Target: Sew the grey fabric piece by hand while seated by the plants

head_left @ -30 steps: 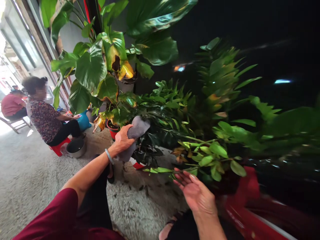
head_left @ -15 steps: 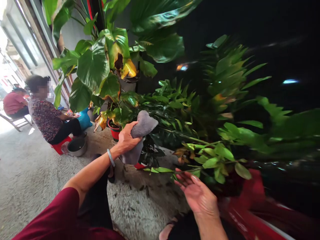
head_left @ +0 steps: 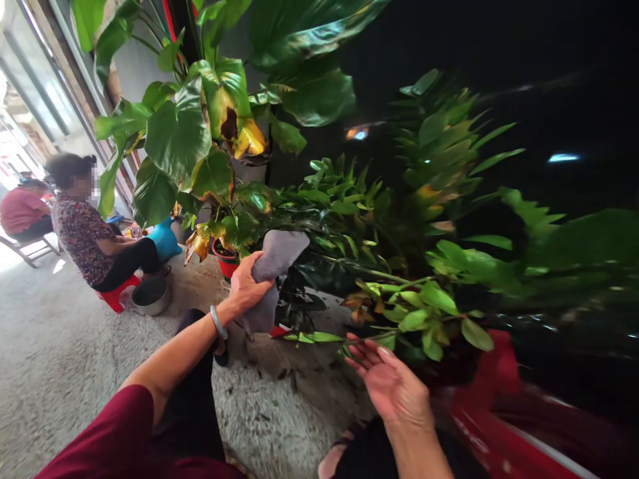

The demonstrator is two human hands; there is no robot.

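My left hand (head_left: 248, 284) is closed around a grey cloth (head_left: 283, 251), which bulges above the fingers and hangs below them. A bracelet circles that wrist. My right hand (head_left: 397, 389) lies palm up with its fingers apart, holding nothing that I can see. Its fingertips are at a thin leafy stem (head_left: 319, 338); whether they touch it I cannot tell. Green and browned leaves (head_left: 432, 306) of a low plant hang just above this hand. Behind the cloth stands a large-leaved plant (head_left: 180, 133) with yellow and brown patches, in a red pot (head_left: 227, 261).
On the left a person (head_left: 82, 226) sits on a red stool (head_left: 117, 293) beside a grey basin (head_left: 151, 296). Another person (head_left: 24, 209) sits farther back. A red object (head_left: 492, 406) stands at the lower right. Dry bits lie on the concrete floor (head_left: 269, 412).
The whole scene has shifted slightly left in view. My left hand and the cloth have dropped a little, and the cloth's top has changed shape. My right hand has barely moved.
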